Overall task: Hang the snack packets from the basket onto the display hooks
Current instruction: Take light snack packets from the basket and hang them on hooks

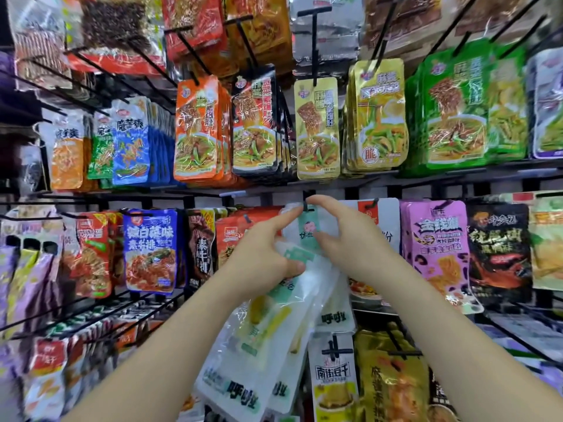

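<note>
A stack of white snack packets with mint-green labels (262,345) hangs down from my left hand (262,251), which grips their tops while its forefinger points up to the hook. My right hand (341,229) pinches the top of one white packet (310,229) right at the tip of a black display hook (307,202) in the middle row. The packet's hole sits at the hook tip; I cannot tell whether it is threaded on. No basket is in view.
The wall is packed with hanging snack packets on black hooks: blue packets (150,248) to the left, pink packets (435,239) to the right, a gold packet (316,129) above. More packets (333,376) hang below my arms.
</note>
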`<action>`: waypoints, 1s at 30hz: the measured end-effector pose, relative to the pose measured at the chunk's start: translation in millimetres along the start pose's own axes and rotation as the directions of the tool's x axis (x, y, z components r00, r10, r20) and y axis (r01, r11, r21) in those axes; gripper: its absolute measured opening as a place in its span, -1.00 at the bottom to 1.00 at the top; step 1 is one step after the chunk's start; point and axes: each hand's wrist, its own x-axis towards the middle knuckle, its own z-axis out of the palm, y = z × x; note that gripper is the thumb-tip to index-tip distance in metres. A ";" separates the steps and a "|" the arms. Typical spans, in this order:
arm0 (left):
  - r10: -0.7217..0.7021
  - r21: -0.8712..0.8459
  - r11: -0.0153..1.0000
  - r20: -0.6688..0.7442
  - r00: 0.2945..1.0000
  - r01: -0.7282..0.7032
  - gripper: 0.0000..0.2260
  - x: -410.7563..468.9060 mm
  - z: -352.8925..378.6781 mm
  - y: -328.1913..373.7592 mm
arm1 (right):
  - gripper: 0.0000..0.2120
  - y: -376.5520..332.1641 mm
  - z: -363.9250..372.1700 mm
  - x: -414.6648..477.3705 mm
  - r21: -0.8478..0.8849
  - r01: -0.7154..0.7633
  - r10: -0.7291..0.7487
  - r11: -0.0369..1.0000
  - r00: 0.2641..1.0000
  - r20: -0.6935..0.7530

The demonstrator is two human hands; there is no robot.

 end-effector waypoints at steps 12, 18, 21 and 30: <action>-0.167 0.089 0.984 0.153 0.974 0.155 -0.12 19.5 6.4 4.5 | -0.61 -5.7 -4.6 -3.0 0.191 -0.039 0.027 0.981 0.998 0.063; -0.213 0.032 0.977 0.127 0.969 0.210 -0.09 22.4 13.9 1.0 | -0.45 5.6 8.1 9.3 0.513 -0.412 0.231 0.753 0.895 0.381; -0.227 -0.006 0.974 0.091 0.970 0.228 -0.11 15.5 15.3 -3.5 | -0.35 5.1 12.3 13.4 0.519 -0.450 0.241 0.727 0.875 0.421; -0.231 -0.292 0.942 -0.199 0.952 0.167 -0.65 -27.4 -0.1 -13.4 | -0.67 4.9 2.8 -10.0 0.498 -0.429 0.205 0.754 0.873 0.443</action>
